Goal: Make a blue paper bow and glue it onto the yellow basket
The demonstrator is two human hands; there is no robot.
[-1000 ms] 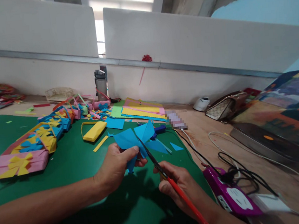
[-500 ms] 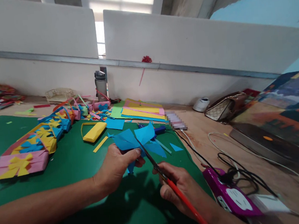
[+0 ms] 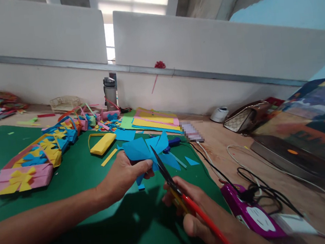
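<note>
My left hand [image 3: 124,179] pinches a folded piece of blue paper [image 3: 136,149] between thumb and fingers, above the green mat. Several pointed flaps spread from the paper, with slits between some of them. My right hand [image 3: 192,205] grips scissors [image 3: 203,216] with red handles, yellow on the inner side. Their dark blades point up and away, with the tip against or just over the blue paper near my left thumb; I cannot tell whether they touch. Blue offcuts, one a small triangle [image 3: 192,160], lie on the mat just beyond.
Paper bags with bows [image 3: 21,179] line the left of the green mat [image 3: 83,229]. A yellow paper bag [image 3: 103,144], coloured sheets [image 3: 156,118] and a blue glue gun [image 3: 173,142] lie beyond my hands. At right are a purple power strip [image 3: 250,209] and cables.
The scissor handles have spread, and the fingers of my right hand have opened with them. The scissors sit slightly lower. A flap of the blue paper has shifted.
</note>
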